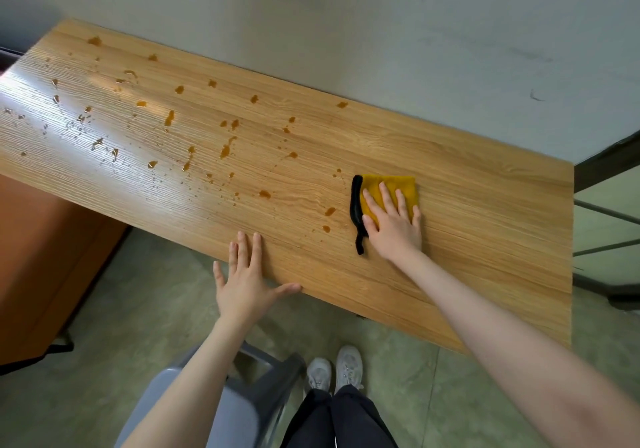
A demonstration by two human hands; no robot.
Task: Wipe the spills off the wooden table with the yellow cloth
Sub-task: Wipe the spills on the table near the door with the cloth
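Fingers [388, 201] of right hand [393, 220]: straight, spread, pressing yellow cloth [398, 184], folded, black-edged; left hand [247, 274]: flat on wooden table [467, 239].

Nothing to read here for you: no lettering, label, brand mark or number shows on the counter [450, 205], on the yellow cloth [398, 187], on the wall behind, or on your shoes [334, 368], which are too blurred to show any logo.
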